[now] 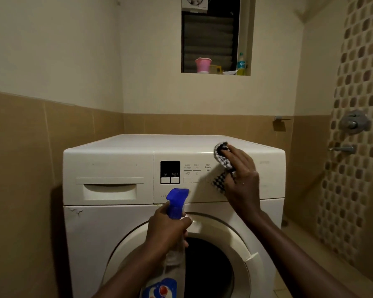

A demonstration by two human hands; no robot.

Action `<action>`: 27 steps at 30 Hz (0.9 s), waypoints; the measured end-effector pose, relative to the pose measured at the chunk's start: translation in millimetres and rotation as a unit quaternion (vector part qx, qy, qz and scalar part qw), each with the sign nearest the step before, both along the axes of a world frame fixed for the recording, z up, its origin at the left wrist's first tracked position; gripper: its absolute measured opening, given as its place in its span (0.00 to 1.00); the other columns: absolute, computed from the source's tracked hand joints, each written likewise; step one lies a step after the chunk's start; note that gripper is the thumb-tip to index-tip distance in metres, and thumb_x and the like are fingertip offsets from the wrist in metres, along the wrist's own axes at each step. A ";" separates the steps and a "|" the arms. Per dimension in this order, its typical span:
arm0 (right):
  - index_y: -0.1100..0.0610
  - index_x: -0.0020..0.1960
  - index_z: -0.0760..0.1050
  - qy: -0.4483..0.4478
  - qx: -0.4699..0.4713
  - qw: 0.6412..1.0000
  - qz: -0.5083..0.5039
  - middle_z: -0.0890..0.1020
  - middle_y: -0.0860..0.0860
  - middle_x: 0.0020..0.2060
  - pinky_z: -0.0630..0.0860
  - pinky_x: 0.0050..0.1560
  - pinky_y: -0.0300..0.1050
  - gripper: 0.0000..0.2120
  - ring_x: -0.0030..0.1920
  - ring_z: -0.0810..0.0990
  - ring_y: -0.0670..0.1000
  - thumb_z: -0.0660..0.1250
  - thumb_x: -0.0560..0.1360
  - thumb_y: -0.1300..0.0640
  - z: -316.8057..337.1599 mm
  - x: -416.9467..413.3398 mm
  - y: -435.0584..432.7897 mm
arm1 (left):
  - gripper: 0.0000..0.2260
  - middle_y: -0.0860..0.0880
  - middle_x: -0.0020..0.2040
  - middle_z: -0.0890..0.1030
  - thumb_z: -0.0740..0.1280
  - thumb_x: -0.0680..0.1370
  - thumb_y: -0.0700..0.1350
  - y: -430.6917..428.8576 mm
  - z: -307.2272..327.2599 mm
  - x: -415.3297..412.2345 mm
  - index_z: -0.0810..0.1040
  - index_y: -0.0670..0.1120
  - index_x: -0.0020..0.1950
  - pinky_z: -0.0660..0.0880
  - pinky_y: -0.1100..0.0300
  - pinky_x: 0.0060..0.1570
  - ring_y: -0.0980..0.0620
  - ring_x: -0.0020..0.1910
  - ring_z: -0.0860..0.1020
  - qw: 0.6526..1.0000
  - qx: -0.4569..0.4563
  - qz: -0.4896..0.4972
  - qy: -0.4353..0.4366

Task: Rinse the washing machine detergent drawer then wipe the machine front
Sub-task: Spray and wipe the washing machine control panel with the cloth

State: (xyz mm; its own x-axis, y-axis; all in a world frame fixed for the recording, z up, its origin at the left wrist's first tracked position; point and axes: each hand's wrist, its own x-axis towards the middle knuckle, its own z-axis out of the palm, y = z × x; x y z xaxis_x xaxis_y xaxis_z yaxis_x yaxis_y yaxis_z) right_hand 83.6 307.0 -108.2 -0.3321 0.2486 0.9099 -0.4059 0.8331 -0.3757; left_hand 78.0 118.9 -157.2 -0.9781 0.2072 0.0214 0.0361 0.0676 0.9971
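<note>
Left hand (167, 227): lowest and nearest in view, fingers curled round the neck of the bottle (173, 267). The bottle is held upright in front of the door (213, 226). Its blue trigger head (177, 200) points up and right, toward the panel (202, 190). The bottle body is translucent, with a blue-and-red label at the bottom edge of the view.

Door: round and shut, with dark glass at the centre and a white rim around it.

Right hand (242, 181): raised above and to the right of the left hand. The fingers lie nearly straight over the cloth (219, 183) and press it against the right part of the panel. The cloth is black-and-white checked and shows above the fingertips and below the palm.

Panel: a dark display (170, 172) with two light buttons sits left of the cloth, apart from it.

Drawer (109, 189): upper left of the machine (108, 233) front, pushed in flush, with neither hand touching it. Chipped paint shows just below its left corner.

Behind the machine: tan tiles under a cream wall. Right wall: a mosaic strip carrying taps (353, 122).

Above: a window (207, 35) with a pink cup (202, 64) and a small bottle (241, 64) on its sill, and a fan (194, 2) at its top
</note>
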 end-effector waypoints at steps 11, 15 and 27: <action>0.51 0.77 0.57 -0.112 0.231 0.963 -0.088 0.54 0.50 0.78 0.53 0.74 0.57 0.36 0.78 0.49 0.52 0.59 0.69 0.51 -84.0 -35.0 -56.7 | 0.20 0.38 0.40 0.81 0.72 0.74 0.34 -20.6 2.9 -4.0 0.70 0.50 0.61 0.77 0.54 0.31 0.48 0.31 0.79 0.995 0.069 0.072 0.031; 0.51 0.77 0.56 -0.102 0.169 0.974 -0.110 0.53 0.50 0.78 0.55 0.75 0.59 0.38 0.78 0.48 0.52 0.63 0.69 0.57 -66.6 -28.8 -30.7 | 0.23 0.37 0.46 0.80 0.72 0.73 0.35 -33.1 3.5 -9.4 0.69 0.48 0.64 0.79 0.55 0.31 0.46 0.35 0.81 0.995 0.045 0.081 0.030; 0.56 0.77 0.57 -0.083 0.160 0.980 -0.080 0.57 0.53 0.77 0.54 0.76 0.53 0.39 0.78 0.51 0.54 0.63 0.67 0.64 -49.0 -42.4 -56.1 | 0.19 0.38 0.45 0.80 0.72 0.74 0.36 -37.5 5.9 -8.8 0.69 0.47 0.60 0.79 0.55 0.33 0.47 0.35 0.81 0.995 0.039 0.071 0.056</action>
State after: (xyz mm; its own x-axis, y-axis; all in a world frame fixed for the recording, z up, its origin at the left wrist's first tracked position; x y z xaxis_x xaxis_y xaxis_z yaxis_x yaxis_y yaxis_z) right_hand 41.3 250.9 -157.2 -0.4626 0.0195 0.8864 -0.2162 0.9671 -0.1341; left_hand 69.3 81.4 -151.3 -0.9880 0.0597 0.1426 0.1431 0.0028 0.9897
